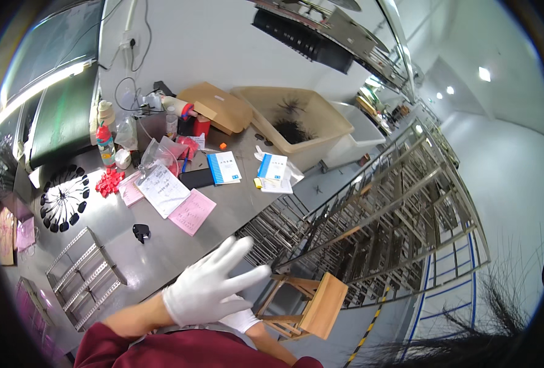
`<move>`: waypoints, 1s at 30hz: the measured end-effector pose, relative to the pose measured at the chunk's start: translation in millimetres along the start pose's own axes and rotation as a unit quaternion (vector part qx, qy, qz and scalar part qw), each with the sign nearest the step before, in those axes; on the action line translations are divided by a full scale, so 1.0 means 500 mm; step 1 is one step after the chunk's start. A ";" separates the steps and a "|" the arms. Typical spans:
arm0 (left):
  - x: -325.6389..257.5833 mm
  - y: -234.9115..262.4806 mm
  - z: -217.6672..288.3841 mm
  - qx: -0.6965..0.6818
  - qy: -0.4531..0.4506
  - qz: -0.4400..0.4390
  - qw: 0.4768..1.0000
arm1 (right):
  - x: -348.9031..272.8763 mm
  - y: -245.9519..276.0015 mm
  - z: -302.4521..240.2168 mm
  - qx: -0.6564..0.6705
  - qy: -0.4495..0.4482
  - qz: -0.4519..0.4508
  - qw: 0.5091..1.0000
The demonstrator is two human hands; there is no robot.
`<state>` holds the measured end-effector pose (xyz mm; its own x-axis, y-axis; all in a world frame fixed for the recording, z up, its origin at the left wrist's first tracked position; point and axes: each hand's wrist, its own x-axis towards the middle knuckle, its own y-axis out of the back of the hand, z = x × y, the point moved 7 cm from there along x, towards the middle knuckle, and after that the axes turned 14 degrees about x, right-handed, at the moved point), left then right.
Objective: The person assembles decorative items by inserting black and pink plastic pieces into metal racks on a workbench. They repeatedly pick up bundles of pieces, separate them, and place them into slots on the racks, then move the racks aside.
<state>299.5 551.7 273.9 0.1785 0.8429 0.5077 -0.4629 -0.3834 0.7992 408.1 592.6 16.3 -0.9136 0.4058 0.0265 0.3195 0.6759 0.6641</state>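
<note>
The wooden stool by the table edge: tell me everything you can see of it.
The wooden stool is pale, unpainted-looking wood with a flat rectangular seat, straight legs and crossbars. It stands on the grey floor beside the steel table, just right of the gloved hands. Nothing lies on its seat. The right hand partly overlaps its legs; contact cannot be told.

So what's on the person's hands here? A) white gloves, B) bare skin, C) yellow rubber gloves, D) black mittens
A: the left hand, fingers spread over the grey table, wears a white glove, and the right hand tucked under it is gloved in white too, below dark red sleeves.
</note>
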 end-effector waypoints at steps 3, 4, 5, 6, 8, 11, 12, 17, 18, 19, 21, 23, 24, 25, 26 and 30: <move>-0.258 -0.081 -0.119 -0.036 0.326 0.071 0.942 | 0.068 0.020 -0.156 0.133 0.043 0.012 0.990; -0.372 -0.149 -0.147 -0.303 0.438 0.064 0.844 | 0.095 0.008 -0.206 0.191 0.067 0.011 0.979; -0.500 -0.210 -0.162 -0.503 0.555 0.124 0.650 | 0.140 -0.014 -0.282 0.219 0.174 -0.068 0.958; -0.499 -0.170 -0.110 -0.732 0.474 0.177 0.456 | 0.162 -0.047 -0.339 0.247 0.272 -0.145 0.919; -0.617 -0.167 -0.072 -0.685 0.504 0.289 0.440 | 0.168 -0.156 -0.416 0.279 0.396 -0.222 0.846; -0.681 -0.027 -0.049 -0.488 0.602 0.372 0.511 | 0.194 -0.238 -0.489 0.296 0.336 -0.345 0.825; -0.725 0.002 -0.041 -0.420 0.582 0.402 0.569 | 0.196 -0.271 -0.492 0.326 0.277 -0.383 0.818; -0.779 0.176 0.011 0.301 0.505 0.232 0.775 | 0.195 -0.427 -0.605 0.460 0.001 -0.500 0.734; -0.822 0.184 0.018 0.277 0.524 0.250 0.766 | 0.191 -0.442 -0.614 0.430 -0.019 -0.480 0.764; -0.889 0.159 0.008 0.044 0.609 0.244 0.753 | 0.193 -0.458 -0.608 0.398 -0.037 -0.453 0.797; -0.966 0.112 0.019 -0.412 0.498 0.419 0.638 | 0.198 -0.440 -0.695 0.299 0.279 -0.360 0.839; -0.972 0.093 -0.002 -0.562 0.450 0.484 0.497 | 0.178 -0.473 -0.740 0.222 0.435 -0.347 0.801; -0.983 0.102 -0.012 -0.528 0.496 0.483 0.491 | 0.172 -0.488 -0.768 0.208 0.490 -0.308 0.789; -0.989 0.106 -0.024 -0.546 0.485 0.500 0.465 | 0.180 -0.507 -0.779 0.190 0.449 -0.367 0.792; -1.003 0.113 -0.038 -0.559 0.475 0.512 0.446 | 0.198 -0.523 -0.790 0.172 0.412 -0.415 0.793; -1.018 0.141 -0.075 -0.478 0.528 0.467 0.524 | 0.236 -0.533 -0.819 0.134 0.399 -0.448 0.789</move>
<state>143.5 110.0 59.7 -0.8604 0.3876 -0.3310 -0.2328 -0.8766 -0.4213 111.8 208.3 148.3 -0.6358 -0.7532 0.1688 -0.6009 0.6203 0.5042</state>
